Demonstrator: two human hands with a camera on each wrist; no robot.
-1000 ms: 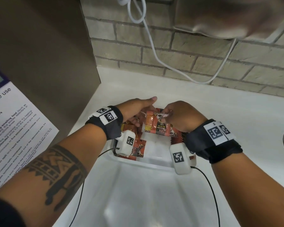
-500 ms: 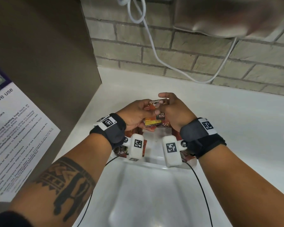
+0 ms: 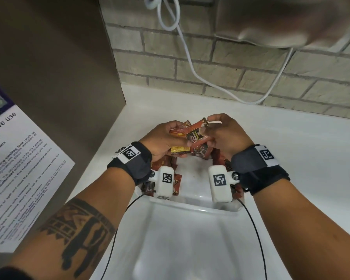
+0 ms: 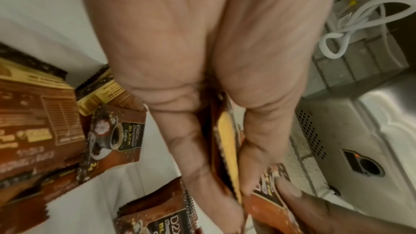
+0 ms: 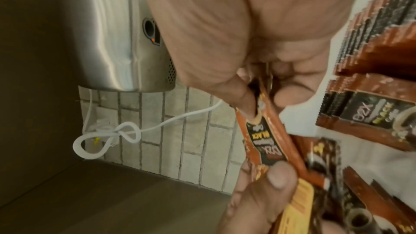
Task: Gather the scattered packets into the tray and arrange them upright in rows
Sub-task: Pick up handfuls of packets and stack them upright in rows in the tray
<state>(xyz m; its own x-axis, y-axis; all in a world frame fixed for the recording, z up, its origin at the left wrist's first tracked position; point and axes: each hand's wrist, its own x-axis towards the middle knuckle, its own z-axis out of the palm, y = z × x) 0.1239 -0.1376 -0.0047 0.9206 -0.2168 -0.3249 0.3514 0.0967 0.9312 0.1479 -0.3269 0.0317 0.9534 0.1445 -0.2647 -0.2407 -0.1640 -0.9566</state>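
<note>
Two hands, one bundle of packets.
Left hand (image 3: 166,141) clamping the bundle (image 3: 182,145), right hand (image 3: 224,136) pinching one packet (image 3: 198,131) (squaring edges, probably) above the tray (image 3: 190,205).

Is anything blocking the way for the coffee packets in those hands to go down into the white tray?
Nothing visible. The left hand and right hand hold the orange-brown coffee packets right above the white plastic tray, whose middle floor looks bare between other packets along its sides.
</note>
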